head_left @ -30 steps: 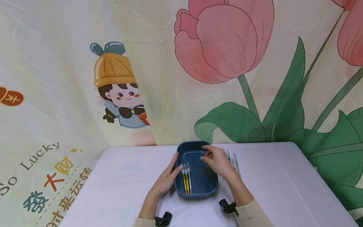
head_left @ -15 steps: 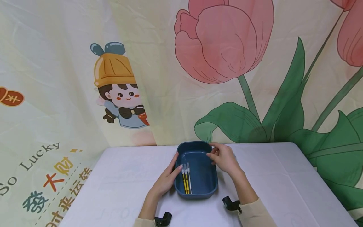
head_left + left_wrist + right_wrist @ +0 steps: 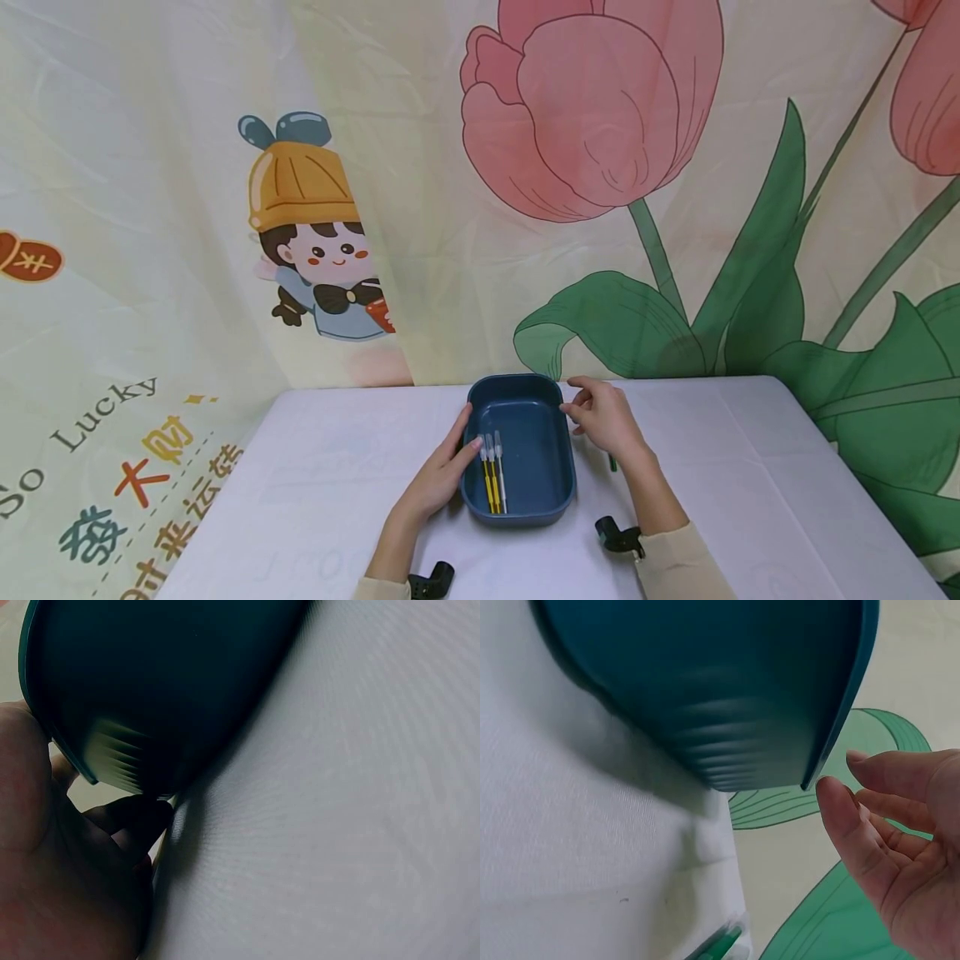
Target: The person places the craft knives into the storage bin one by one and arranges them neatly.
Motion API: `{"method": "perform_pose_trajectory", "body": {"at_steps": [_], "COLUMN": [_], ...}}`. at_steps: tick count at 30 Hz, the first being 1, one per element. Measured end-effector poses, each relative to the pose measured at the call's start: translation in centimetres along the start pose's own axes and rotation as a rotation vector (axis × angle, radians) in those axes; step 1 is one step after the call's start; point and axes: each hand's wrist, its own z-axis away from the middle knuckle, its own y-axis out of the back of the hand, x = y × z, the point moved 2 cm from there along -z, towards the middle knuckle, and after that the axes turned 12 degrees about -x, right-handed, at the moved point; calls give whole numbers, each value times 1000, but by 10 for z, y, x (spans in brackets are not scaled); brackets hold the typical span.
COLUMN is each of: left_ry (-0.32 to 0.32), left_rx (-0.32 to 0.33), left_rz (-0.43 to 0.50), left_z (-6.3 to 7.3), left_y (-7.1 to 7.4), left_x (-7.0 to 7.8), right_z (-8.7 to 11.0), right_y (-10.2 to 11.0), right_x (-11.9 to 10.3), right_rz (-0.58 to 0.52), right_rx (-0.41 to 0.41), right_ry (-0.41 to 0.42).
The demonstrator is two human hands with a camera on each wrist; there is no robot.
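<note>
A dark blue rectangular tray point(image 3: 536, 467) stands on the table. My left hand point(image 3: 442, 471) holds its left side, with the thumb at the rim and the fingers along the outer wall. Three slim pen-like sticks point(image 3: 492, 479), yellow and whitish with clear tips, lie inside at the tray's left. Just off the right rim is my right hand point(image 3: 603, 421), its fingers loosely bent with nothing between them. In the right wrist view, a gap separates the fingertips from the tray wall. A green pen-like stick point(image 3: 724, 945) lies on the cloth, mostly hidden from the head view by the right hand.
White cloth covers the table point(image 3: 337, 483). Behind the table hangs a printed backdrop point(image 3: 435, 250) with tulips and a cartoon figure. A black wrist camera point(image 3: 432, 579) sits at the left sleeve and another black camera point(image 3: 618, 535) at the right.
The right hand has moved right, from over the tray's upper right corner to outside its rim. More sticks seen at the right are now mostly covered by it. The left hand has stayed still.
</note>
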Motion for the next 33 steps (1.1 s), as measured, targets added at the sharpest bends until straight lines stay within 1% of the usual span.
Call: {"method": "perform_pose_trajectory", "body": {"at_steps": [7,14,17,25,33], "left_ry": [2,4,3,6,13], "left_rx": [-1,-2,-2,0,3], "left_rz": [4,9,11,8,9], "left_z": [0,0,1,0,0], "left_y": [-1,-1,-1,-1,0], "left_x": [-1,-1,0,1,0], "right_z": [-1,-3,-4,-4,-2], "right_y": [4,6,6,8,10], "right_x": [8,19,23,27,32], "right_rz": [9,124,155,166,205], "right_rx": [13,27,26,32,49], "right_ry": [-15,-54,-62,-71,-70]}}
